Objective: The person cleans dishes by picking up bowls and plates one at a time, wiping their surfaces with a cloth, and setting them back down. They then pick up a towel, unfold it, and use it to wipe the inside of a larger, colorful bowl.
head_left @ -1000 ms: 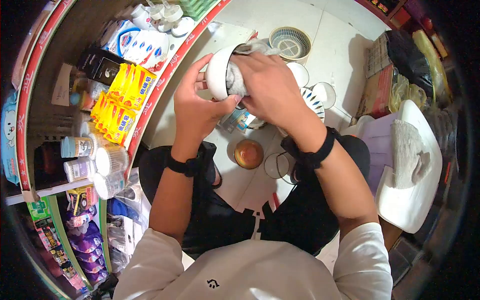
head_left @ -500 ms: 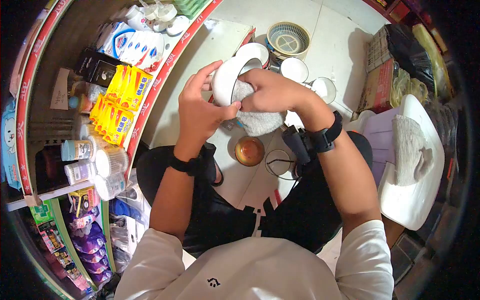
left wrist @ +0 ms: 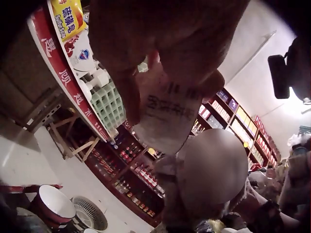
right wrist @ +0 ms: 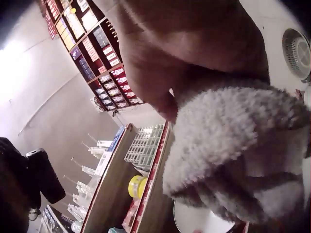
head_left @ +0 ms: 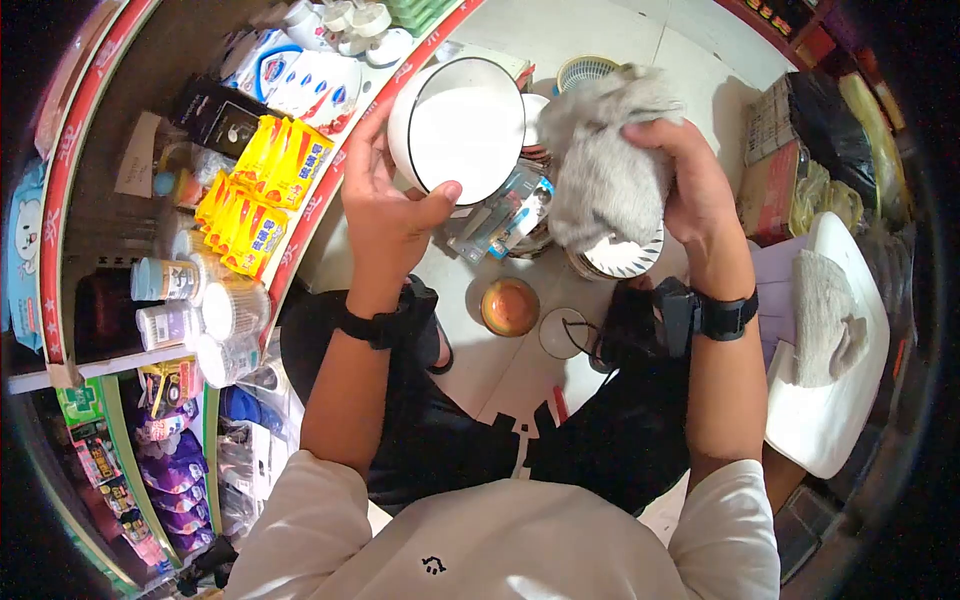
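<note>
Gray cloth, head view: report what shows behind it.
A round basket shows past its top edge, a patterned dish past its bottom; whatever the gray cloth fully covers cannot be seen.

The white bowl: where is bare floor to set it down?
Bare floor lies between the basket and the boxes, and a smaller patch between the brown bowl and the black trousers. Plates and packets crowd the area near the cloth.

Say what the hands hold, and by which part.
The left hand grips a white bowl by its rim and wall; the right hand holds a gray cloth by one side.
</note>
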Tool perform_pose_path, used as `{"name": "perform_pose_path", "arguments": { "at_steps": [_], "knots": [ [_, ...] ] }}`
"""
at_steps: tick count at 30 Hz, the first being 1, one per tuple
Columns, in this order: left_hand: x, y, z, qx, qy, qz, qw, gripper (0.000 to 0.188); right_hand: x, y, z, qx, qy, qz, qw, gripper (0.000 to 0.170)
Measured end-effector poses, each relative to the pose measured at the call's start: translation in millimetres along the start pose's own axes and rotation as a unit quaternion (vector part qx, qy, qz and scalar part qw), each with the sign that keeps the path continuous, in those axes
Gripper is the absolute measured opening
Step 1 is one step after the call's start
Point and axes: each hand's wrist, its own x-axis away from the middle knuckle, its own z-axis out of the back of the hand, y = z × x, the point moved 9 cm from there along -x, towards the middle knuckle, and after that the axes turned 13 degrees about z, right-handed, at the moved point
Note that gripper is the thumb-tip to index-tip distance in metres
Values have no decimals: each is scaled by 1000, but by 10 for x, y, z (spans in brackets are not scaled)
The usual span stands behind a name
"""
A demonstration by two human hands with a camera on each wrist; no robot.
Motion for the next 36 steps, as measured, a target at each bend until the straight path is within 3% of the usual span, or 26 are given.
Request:
{"name": "perform_pose_path", "arguments": {
  "at_steps": [2, 5, 6, 8, 10, 12, 14, 15, 18, 19, 24, 27, 29, 32, 34, 36],
  "knots": [
    [21, 79, 15, 24, 17, -33, 999, 97, -15, 31, -16, -51, 15, 14, 998, 38],
    [61, 198, -59, 16, 27, -20, 999, 99, -44, -7, 46, -207, 109, 111, 966, 40],
    [59, 181, -71, 17, 27, -21, 999, 99, -35, 7, -12, -207, 109, 112, 966, 40],
    [58, 120, -100, 52, 10, -28, 998, 99, 41, -102, -128, -229, 124, 198, 945, 40],
    [51, 56, -153, 77, -15, 3, 997, 99, 160, -222, -315, -104, 94, 303, 943, 39],
    [65, -5, -228, 101, -41, 35, 993, 100, 258, -213, -553, 207, 30, 308, 928, 44],
    [91, -51, -264, 82, -35, 53, 995, 100, 365, -308, -780, 385, 2, 493, 780, 55],
    [89, -71, -295, 76, -51, 52, 994, 100, 349, -289, -916, 395, -40, 529, 750, 65],
    [106, -253, -282, 76, -22, 93, 992, 98, 223, -120, -953, 427, -56, 464, 774, 62],
    [109, -273, -293, 76, -22, 93, 993, 98, 195, -81, -943, 391, -50, 451, 801, 63],
    [145, -403, -401, 137, -103, 123, 978, 99, 47, -9, -944, 360, -136, 429, 818, 60],
    [145, -558, -387, 373, -101, 219, 896, 90, 68, 1, -1052, 371, -225, 432, 791, 60],
    [150, -488, -363, 327, -87, 209, 917, 90, 118, 34, -1167, 393, -290, 452, 746, 59],
    [103, -422, -308, 270, -53, 162, 948, 95, 100, -7, -1253, 422, -311, 439, 730, 57],
    [61, -256, -255, 149, -40, 95, 984, 99, 80, 24, -1267, 432, -298, 431, 734, 57],
    [50, -210, -257, 136, -30, 90, 986, 99, 66, 35, -1268, 441, -285, 423, 739, 56]
  ]
}}
